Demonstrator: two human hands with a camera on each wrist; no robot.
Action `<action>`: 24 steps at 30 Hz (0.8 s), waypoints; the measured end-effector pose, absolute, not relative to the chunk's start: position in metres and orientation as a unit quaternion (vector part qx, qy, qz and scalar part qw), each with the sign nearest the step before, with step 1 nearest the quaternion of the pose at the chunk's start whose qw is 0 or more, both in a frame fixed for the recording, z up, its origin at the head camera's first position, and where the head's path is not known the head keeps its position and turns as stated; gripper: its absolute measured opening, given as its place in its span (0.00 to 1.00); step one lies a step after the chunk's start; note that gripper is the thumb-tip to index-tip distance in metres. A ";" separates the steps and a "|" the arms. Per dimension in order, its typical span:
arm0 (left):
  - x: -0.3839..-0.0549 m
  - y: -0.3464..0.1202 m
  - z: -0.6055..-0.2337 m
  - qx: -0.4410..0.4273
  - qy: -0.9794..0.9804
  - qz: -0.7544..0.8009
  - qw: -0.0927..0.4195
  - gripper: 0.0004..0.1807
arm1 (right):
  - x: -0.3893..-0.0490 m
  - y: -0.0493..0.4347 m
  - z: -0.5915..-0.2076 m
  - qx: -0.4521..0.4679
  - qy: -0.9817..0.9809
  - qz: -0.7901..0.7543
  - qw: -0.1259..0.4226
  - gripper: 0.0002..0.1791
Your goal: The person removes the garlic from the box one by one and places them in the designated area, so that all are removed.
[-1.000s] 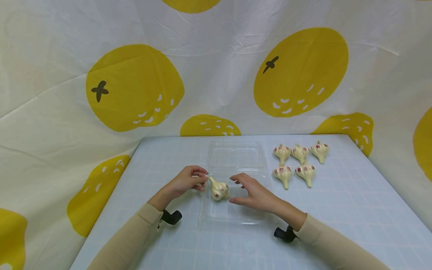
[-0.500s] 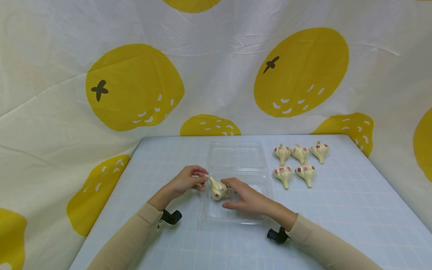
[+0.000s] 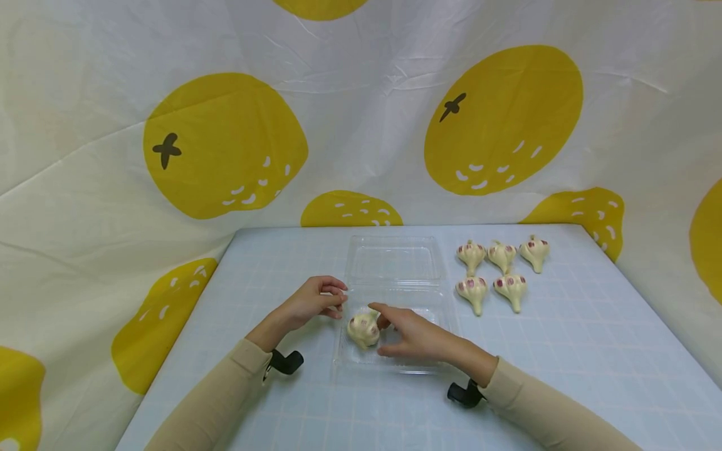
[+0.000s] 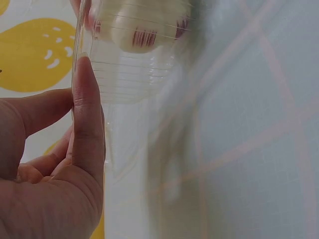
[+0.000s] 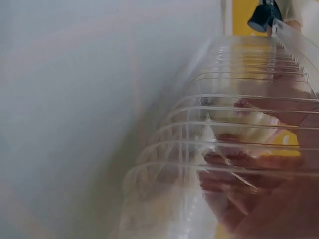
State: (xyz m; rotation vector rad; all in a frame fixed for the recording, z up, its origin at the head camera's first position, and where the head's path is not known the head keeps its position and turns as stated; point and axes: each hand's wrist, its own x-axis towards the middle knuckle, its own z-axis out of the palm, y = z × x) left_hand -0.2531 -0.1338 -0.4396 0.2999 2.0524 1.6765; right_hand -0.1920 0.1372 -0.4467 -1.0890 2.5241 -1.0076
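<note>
A garlic bulb [image 3: 363, 331] lies in the left part of the base of a clear plastic clamshell box [image 3: 414, 372]. My left hand [image 3: 313, 302] is at the base's left side; in the left wrist view its thumb and a finger [image 4: 86, 114] pinch the box's edge. Over the base, my right hand [image 3: 420, 335] has its fingers at the bulb's right side and its thumb held apart. Through the ribbed plastic wall [image 4: 134, 74], the left wrist view shows the bulb's purple-streaked underside. The right wrist view is blurred by the box wall, with the right hand [image 5: 269, 184] behind it.
Several more garlic bulbs [image 3: 472, 294] sit in two rows on the table to the right of the box. The box's lid [image 3: 395, 258] lies folded back behind the base. A lemon-print cloth [image 3: 361, 125] hangs behind the pale checked table [image 3: 366, 416].
My right hand has moved left to the garlic bulb. The bulb has turned, its stem no longer pointing up-left, and shifted slightly toward me. My left hand has stayed in place.
</note>
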 end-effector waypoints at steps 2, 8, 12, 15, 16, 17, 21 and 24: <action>-0.253 -0.134 -0.439 0.108 0.749 0.610 0.235 0.20 | -0.191 0.137 -0.446 -0.379 0.858 -0.330 0.102 0.43; -0.253 -0.133 -0.439 0.107 0.748 0.611 0.237 0.21 | -0.191 0.136 -0.446 -0.392 0.861 -0.312 0.086 0.32; -0.253 -0.133 -0.440 0.107 0.747 0.612 0.237 0.21 | -0.191 0.135 -0.447 -0.398 0.865 -0.300 0.056 0.22; -0.253 -0.133 -0.439 0.108 0.747 0.612 0.236 0.21 | -0.190 0.135 -0.448 -0.398 0.870 -0.288 0.038 0.19; -0.253 -0.133 -0.439 0.108 0.747 0.612 0.236 0.21 | -0.190 0.135 -0.448 -0.398 0.871 -0.287 0.037 0.18; -0.253 -0.133 -0.439 0.109 0.747 0.612 0.236 0.21 | -0.189 0.135 -0.448 -0.396 0.871 -0.288 0.040 0.19; -0.253 -0.133 -0.439 0.110 0.745 0.614 0.237 0.21 | -0.190 0.136 -0.447 -0.396 0.864 -0.303 0.068 0.25; -0.254 -0.134 -0.440 0.111 0.745 0.614 0.237 0.21 | -0.190 0.136 -0.447 -0.405 0.851 -0.321 0.090 0.30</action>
